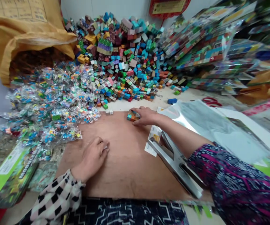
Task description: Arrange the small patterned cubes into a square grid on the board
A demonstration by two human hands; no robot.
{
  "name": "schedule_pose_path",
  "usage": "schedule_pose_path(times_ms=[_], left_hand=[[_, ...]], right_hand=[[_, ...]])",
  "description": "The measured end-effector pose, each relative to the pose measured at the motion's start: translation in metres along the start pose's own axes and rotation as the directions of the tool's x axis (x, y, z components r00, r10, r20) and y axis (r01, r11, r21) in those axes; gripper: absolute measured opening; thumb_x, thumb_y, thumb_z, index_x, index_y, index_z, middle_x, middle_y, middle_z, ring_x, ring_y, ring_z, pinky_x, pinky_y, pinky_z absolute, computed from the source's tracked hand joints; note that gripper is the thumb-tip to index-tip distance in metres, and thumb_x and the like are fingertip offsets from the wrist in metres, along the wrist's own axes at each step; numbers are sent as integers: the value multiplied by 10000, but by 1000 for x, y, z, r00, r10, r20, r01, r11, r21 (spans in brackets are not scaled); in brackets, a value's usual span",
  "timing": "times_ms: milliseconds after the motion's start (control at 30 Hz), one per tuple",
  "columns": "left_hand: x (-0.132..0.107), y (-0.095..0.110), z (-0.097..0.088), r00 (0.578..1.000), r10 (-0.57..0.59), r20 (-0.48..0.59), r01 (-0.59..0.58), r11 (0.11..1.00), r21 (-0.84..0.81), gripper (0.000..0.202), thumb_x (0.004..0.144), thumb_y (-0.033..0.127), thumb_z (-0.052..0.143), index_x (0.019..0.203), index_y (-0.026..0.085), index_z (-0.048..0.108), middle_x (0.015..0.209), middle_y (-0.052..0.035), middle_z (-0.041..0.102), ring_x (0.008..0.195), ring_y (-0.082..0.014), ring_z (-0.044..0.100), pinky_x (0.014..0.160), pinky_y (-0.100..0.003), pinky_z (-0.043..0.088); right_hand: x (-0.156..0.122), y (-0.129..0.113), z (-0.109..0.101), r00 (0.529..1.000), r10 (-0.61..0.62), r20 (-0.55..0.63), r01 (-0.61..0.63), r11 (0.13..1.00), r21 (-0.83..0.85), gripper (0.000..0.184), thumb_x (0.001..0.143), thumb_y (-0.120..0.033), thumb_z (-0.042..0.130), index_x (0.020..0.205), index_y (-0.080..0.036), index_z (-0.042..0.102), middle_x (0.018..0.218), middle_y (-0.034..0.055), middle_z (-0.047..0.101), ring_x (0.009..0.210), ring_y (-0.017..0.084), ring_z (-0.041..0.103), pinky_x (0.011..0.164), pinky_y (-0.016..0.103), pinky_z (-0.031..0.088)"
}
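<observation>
My right hand (145, 116) reaches across a brown board (125, 162) and closes its fingers on a small cluster of coloured cubes (132, 115) at the board's far edge. My left hand (92, 157) rests on the board near its left side, fingers curled under, with nothing visible in it. A large heap of loose coloured cubes (123, 56) rises just beyond the board. Small clear bags of cubes (52, 100) are piled to the left of the left hand.
A metal stapler-like tool (172, 159) lies on the board under my right forearm. Clear plastic sleeves (210, 125) and stacked printed packs (210, 47) fill the right side. A yellow sack (27, 40) stands at back left, a green box (8, 175) at front left, red scissors (211, 101) at right.
</observation>
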State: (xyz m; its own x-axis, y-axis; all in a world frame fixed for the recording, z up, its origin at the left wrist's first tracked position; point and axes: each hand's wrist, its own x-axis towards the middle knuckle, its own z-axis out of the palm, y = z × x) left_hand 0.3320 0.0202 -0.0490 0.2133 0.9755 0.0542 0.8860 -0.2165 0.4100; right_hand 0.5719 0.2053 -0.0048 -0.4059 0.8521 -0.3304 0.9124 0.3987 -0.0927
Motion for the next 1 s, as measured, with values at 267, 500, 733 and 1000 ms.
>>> schedule_pose_path(times_ms=[267, 500, 733, 1000], left_hand=[[-4, -10, -7, 1000, 7, -27, -7, 1000, -4, 295, 919, 222, 465, 1050, 167, 723, 901, -96, 646, 826, -218, 638, 736, -343, 511], [-14, -17, -29, 997, -35, -66, 42, 994, 104, 329, 946, 257, 469, 1170, 206, 706, 957, -67, 669, 833, -203, 635, 770, -319, 508], [-19, -28, -22, 993, -74, -90, 71, 997, -37, 393, 911, 340, 503, 1198, 150, 692, 944, -83, 623, 903, -237, 618, 832, -367, 518], [-19, -33, -20, 986, -119, -113, 103, 985, -139, 437, 883, 393, 522, 1222, 162, 675, 919, -72, 614, 852, -234, 603, 789, -379, 533]], right_hand=[[8, -14, -7, 1000, -23, 16, 24, 999, -33, 770, 811, -458, 649, 1507, -237, 405, 1351, 198, 486, 1175, 391, 518, 865, 453, 472], [-41, -72, 16, 940, -340, 18, 341, 939, -56, 647, 844, -364, 620, 1467, -257, 480, 1236, 150, 562, 1076, 301, 573, 845, 380, 481], [-107, -94, 35, 859, -512, -2, 512, 859, 7, 702, 883, -409, 651, 1521, -259, 401, 1380, 185, 517, 1221, 328, 528, 964, 442, 480], [-152, -15, 93, 921, -158, -357, 78, 971, -227, 470, 990, -231, 389, 1449, -232, 487, 1520, 134, 451, 1443, 338, 345, 1150, 580, 316]])
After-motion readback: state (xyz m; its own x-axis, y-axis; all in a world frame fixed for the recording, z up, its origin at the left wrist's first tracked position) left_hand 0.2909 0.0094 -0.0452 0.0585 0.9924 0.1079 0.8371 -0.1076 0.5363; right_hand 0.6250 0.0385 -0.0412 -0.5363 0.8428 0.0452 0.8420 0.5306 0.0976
